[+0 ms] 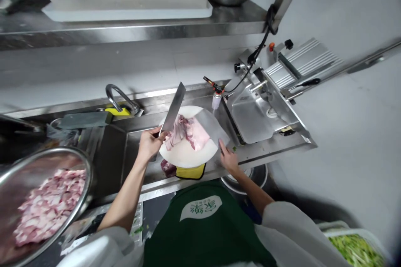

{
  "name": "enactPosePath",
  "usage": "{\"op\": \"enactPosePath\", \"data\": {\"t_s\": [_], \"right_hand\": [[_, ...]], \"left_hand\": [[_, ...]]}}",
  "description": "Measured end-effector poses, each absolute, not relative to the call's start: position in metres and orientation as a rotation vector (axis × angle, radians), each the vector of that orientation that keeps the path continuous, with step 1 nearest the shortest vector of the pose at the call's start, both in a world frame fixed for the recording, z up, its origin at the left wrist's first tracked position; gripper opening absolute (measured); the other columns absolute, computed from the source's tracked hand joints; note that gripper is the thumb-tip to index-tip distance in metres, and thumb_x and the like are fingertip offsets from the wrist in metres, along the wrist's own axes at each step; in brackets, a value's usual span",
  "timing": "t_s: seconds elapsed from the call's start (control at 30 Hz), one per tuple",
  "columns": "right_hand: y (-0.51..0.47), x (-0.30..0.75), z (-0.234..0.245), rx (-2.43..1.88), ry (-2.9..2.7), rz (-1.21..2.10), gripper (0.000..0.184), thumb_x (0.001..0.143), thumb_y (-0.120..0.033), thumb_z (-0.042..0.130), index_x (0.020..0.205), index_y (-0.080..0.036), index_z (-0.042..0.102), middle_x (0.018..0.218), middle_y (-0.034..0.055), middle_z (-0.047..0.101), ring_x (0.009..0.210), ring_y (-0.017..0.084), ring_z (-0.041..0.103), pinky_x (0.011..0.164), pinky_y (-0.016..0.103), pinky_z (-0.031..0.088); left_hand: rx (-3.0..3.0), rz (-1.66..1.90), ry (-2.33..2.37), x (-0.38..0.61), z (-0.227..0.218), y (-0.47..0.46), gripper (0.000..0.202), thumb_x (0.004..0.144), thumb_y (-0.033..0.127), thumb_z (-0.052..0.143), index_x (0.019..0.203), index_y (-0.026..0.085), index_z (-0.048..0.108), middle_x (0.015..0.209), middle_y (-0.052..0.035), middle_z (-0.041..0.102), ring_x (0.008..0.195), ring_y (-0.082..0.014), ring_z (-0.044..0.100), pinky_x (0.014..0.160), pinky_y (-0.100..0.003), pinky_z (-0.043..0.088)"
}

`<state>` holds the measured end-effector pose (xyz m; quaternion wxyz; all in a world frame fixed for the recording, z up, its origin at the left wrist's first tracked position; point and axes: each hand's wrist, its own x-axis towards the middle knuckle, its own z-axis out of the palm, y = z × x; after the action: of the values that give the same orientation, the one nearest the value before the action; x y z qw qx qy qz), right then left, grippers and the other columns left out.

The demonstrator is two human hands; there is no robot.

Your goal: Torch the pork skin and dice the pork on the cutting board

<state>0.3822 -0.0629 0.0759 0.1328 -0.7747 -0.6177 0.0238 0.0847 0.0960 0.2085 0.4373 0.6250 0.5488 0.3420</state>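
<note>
A piece of raw meat (196, 132) with pale skin lies on a round white cutting board (188, 157). My left hand (151, 144) is closed round the handle of a cleaver (174, 108), its blade raised and tilted over the board's left side. In my right hand (228, 157) is a second cleaver (213, 126), its broad blade lying over the right part of the board and partly hiding the meat's right end. A dark red piece of meat (168, 168) and a yellow cloth (191, 172) show at the board's near edge.
A large steel bowl (89, 175) of cut meat stands at the left, beside a sink with a faucet (120, 96). On the right are a blow torch (216, 96) and a meat slicer (253, 119). A steel shelf (134, 31) hangs above the counter.
</note>
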Motion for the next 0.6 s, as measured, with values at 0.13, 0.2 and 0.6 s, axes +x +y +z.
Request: {"op": "enactPosePath", "data": {"t_s": [0.13, 0.2, 0.6], "right_hand": [[-0.041, 0.369, 0.1, -2.214, -1.787, 0.039, 0.06, 0.101, -0.022, 0.041, 0.161, -0.019, 0.045, 0.102, 0.0136, 0.073, 0.081, 0.023, 0.069, 0.072, 0.031, 0.055], [-0.005, 0.345, 0.127, -2.148, -1.889, 0.037, 0.062, 0.102, -0.02, 0.041, 0.165, -0.024, 0.039, 0.111, 0.0116, 0.072, 0.09, 0.02, 0.068, 0.08, 0.027, 0.054], [-0.074, 0.397, 0.061, -2.245, -1.738, 0.1, 0.058, 0.091, -0.016, 0.049, 0.147, -0.018, 0.062, 0.088, 0.0113, 0.075, 0.066, 0.02, 0.065, 0.065, 0.028, 0.052]], "left_hand": [[1.606, 0.764, 1.305, 0.096, 0.211, 0.097, 0.036, 0.07, 0.043, 0.076, 0.086, 0.011, 0.081, 0.062, -0.0027, 0.065, 0.051, -0.0117, 0.051, 0.048, -0.022, 0.037], [1.595, 0.687, 1.261, 0.114, 0.212, 0.09, 0.037, 0.07, 0.043, 0.076, 0.086, 0.011, 0.081, 0.059, -0.0019, 0.062, 0.049, -0.0113, 0.049, 0.047, -0.022, 0.036], [1.595, 0.816, 1.371, 0.066, 0.214, 0.079, 0.039, 0.072, 0.045, 0.073, 0.087, 0.01, 0.081, 0.061, -0.0033, 0.065, 0.052, -0.0135, 0.053, 0.051, -0.023, 0.039]]}}
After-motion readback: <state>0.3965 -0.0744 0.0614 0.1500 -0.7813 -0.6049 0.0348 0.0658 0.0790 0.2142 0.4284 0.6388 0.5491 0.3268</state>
